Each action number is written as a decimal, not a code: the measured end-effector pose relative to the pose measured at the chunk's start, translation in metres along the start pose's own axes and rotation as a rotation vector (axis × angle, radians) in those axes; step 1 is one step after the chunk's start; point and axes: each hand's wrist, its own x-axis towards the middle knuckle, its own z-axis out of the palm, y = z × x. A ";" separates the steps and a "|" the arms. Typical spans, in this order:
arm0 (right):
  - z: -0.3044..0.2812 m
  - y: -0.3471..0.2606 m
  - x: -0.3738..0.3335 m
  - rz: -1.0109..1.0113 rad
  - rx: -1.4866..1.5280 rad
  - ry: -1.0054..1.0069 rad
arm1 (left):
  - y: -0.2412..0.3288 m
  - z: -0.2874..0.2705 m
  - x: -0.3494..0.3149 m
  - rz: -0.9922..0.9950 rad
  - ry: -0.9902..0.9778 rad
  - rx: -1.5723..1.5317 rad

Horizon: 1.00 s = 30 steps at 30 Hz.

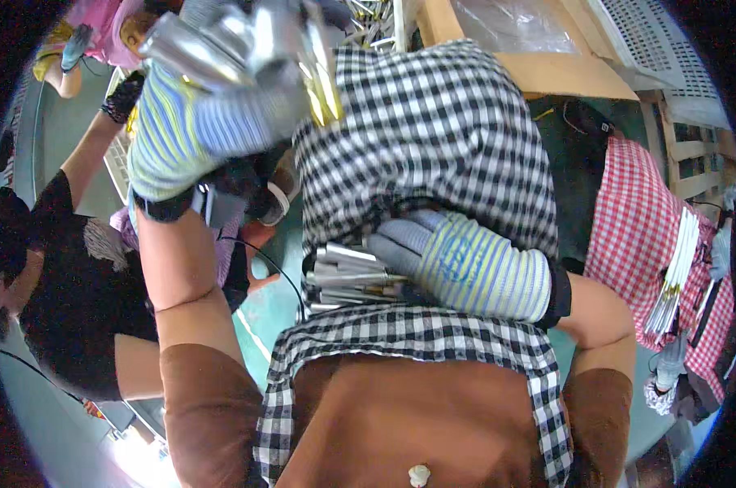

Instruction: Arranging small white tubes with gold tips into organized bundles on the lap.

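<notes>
My left hand (209, 122), in a grey, yellow and blue striped knit glove, is raised at the upper left and closed round a bundle of shiny silver flatware-like pieces (258, 37), some with gold-coloured parts (323, 93). Motion blurs the bundle, so its exact kind is unclear. Lower down, at my waist, my right hand (461, 256) wears a matching glove. Its fingers curl against a second bundle of silver metal pieces (351, 272), which lies sideways on my black-and-white checked apron (433, 122). Some of that bundle is hidden behind the fingers and the apron folds.
A cardboard box (567, 75) with clear plastic stands ahead, beside a white perforated crate (660, 37). More metal pieces (372, 28) lie at the top. Co-workers sit close on both sides; one in a red checked apron (640, 211) has white, gold and silver pieces (677, 272).
</notes>
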 end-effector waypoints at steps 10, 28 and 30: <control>-0.007 -0.027 -0.007 0.125 -0.166 -0.021 | 0.004 0.077 -0.026 -0.170 -0.499 -0.646; -0.020 -0.034 -0.028 0.137 -0.280 -0.055 | -0.012 0.070 -0.039 0.287 -0.368 0.185; -0.021 -0.031 -0.030 0.122 -0.268 -0.028 | -0.015 0.062 -0.040 0.301 -0.342 0.209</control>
